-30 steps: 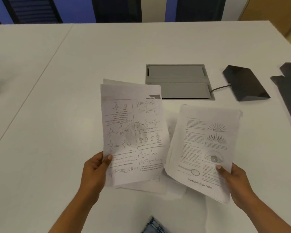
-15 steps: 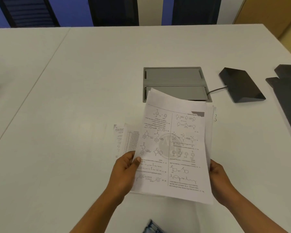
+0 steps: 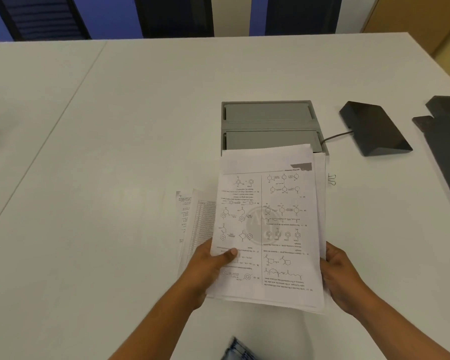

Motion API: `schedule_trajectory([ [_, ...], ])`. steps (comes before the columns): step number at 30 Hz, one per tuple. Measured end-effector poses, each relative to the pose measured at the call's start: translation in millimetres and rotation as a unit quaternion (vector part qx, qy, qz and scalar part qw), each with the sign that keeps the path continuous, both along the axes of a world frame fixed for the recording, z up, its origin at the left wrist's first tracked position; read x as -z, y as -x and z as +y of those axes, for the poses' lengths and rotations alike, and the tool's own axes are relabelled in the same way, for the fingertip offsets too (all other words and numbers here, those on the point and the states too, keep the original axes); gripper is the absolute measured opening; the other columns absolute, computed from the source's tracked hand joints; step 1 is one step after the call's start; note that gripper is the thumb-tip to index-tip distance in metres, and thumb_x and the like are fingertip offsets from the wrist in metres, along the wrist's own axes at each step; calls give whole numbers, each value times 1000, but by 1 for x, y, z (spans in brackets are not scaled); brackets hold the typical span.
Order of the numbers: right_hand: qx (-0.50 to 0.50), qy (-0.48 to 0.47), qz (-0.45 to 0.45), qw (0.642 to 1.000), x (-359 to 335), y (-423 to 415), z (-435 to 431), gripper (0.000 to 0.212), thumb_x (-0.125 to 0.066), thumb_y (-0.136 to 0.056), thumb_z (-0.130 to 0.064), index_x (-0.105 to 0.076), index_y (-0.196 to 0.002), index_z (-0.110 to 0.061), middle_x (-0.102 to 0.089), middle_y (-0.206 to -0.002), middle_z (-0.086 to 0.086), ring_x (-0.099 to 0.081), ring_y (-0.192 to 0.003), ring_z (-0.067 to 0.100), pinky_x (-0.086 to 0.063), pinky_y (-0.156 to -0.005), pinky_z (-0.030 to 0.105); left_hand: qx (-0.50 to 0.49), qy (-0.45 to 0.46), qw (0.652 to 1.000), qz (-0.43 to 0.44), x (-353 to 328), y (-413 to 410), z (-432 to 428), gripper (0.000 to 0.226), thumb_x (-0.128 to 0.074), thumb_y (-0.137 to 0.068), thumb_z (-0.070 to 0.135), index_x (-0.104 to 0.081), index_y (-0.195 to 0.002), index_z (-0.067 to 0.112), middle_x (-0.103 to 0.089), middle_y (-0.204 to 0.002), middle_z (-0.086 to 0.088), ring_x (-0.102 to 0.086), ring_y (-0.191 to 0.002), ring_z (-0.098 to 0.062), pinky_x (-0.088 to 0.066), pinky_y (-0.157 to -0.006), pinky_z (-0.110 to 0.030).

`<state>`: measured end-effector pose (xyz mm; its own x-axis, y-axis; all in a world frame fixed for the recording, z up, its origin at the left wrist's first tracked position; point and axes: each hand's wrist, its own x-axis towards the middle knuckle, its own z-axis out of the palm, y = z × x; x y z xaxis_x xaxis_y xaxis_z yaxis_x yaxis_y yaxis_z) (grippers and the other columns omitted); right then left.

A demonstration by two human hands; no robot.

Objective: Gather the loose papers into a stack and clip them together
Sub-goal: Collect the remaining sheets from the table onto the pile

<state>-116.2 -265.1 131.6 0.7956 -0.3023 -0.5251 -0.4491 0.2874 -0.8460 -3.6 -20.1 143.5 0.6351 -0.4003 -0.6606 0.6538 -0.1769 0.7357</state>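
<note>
A person seated at a wide white table (image 3: 115, 152) holds a stack of white printed sheets (image 3: 268, 229) between both bare hands, the top page showing upside-down chemistry diagrams in two columns; the left hand (image 3: 208, 266) grips the stack's lower left edge, thumb pressed on the top page and the other fingers hidden beneath; the right hand (image 3: 340, 279) closes on the lower right edge, its fingers curled behind the paper; the two hands sit apart, one at each side of the stack; the sheets are roughly squared, though edges of lower pages show along the right and bottom; the stack's far end overlaps the near rim of a grey rectangular cable hatch (image 3: 268, 120) set into the table; two more loose white pages with small print and a table of figures (image 3: 192, 224) lie flat just left of the stack, partly under the left hand and the held sheets; a small wire binder clip (image 3: 331, 179) rests on the table just beside the stack's upper right edge; a dark wedge-shaped device (image 3: 374, 128), cabled to the hatch, sits further right.
</note>
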Motion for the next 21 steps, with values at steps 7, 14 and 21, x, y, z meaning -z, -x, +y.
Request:
schedule_trajectory([
  [7,6,-8,3,1000,2,2,-3,54,-68,-80,-51,-66,-118,-12,-74,-118,6,-70,-109,20,-57,-85,31,-47,-8,998,-47,5,12,-5,27,-75,-85,11,-71,-112,13,-79,-104,-4,-77,-88,-22,-61,-66,-29],
  [14,39,30,6,999,17,11,-6,24,-58,-95,-11,-69,-116,-11,-78,-108,10,-75,-97,31,-58,-80,40,-24,-27,996,-76,22,15,1,43,-86,-74,20,-64,-110,18,-76,-109,4,-74,-96,-16,-62,-81,-33],
  [21,72,25,9,997,25,23,-15,21,-56,-96,-9,-69,-111,-15,-80,-99,4,-77,-82,20,-60,-60,24,-52,-400,888,-220,81,10,44,69,-78,-76,49,-52,-129,13,-53,-131,-6,-55,-119,-23,-51,-94,-38],
])
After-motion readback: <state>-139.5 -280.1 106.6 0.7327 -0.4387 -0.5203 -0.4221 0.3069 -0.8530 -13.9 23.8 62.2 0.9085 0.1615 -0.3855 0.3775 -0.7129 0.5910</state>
